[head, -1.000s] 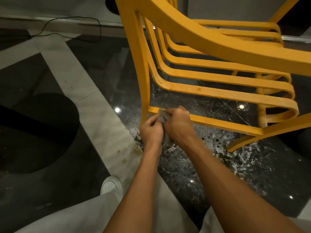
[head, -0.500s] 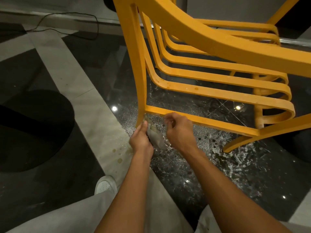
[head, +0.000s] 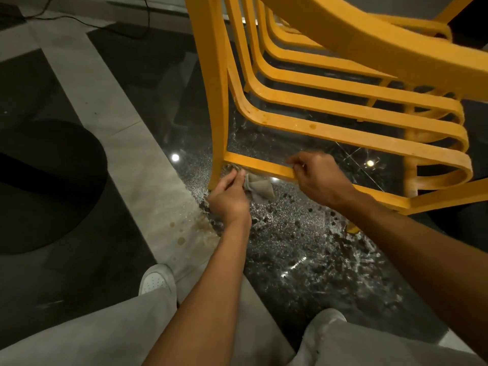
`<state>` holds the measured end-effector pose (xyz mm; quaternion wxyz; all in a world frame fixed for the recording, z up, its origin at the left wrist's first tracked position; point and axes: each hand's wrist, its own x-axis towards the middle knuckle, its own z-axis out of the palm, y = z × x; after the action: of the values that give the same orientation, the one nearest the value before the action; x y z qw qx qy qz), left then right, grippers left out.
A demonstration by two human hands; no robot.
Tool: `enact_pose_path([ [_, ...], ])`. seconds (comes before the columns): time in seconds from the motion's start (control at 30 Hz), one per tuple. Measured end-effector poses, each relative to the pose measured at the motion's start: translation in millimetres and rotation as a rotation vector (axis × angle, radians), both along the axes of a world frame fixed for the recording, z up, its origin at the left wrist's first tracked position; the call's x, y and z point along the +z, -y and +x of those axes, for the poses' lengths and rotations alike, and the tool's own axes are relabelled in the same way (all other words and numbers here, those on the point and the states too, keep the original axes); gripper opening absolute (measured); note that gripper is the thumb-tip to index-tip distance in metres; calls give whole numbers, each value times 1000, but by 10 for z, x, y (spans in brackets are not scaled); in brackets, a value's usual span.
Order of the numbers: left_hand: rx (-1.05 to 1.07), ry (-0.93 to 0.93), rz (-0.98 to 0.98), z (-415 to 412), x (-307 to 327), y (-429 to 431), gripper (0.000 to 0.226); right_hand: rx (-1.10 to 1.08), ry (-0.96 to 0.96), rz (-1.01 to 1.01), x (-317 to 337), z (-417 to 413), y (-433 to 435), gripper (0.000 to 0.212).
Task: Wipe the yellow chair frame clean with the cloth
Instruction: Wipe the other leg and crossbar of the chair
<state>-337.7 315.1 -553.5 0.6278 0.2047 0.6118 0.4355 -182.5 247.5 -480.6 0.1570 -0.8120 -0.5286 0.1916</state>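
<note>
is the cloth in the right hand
No, the left hand pinches the cloth below the crossbar, while the right hand grips the crossbar.

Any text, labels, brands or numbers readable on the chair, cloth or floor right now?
None: no word, label, brand or number shows on the chair, the cloth, the shoe or the floor.

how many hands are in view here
2. The left hand grips the cloth under the corner of the yellow chair frame; the right hand holds its lowest rail.
</note>
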Motion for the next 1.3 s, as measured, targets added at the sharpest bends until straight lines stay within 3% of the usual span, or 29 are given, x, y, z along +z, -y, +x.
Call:
enact_pose_path([
  [0.1,-119,-140,121,-4,-10,94,27,11,-40,-48,33,82,54,28],
  [0.27,-14,-271,231,-8,-22,20,22,-48,-70,-64,12,83,52,29],
  [0.47,-274,-453,434,-40,-8,98,9,-68,-89,-60,-16,133,17,29],
  [0.63,-238,-552,486,-93,-58,37,11,-68,-131,-68,-47,162,24,25],
  [0.73,-384,-603,597,-13,-71,139,9,-61,-142,-74,-74,173,35,21],
  [0.8,-440,-610,625,7,-71,179,9,-58,-142,-74,-87,187,38,20],
  [0.97,-260,-577,551,-72,-82,49,9,-75,-144,-51,-140,201,47,19],
  [1.13,-479,-635,721,-35,-85,157,5,-159,-193,-10,-178,167,42,19],
  [1.3,-381,-559,627,-12,-52,142,17,-222,-252,71,-224,150,126,17],
])
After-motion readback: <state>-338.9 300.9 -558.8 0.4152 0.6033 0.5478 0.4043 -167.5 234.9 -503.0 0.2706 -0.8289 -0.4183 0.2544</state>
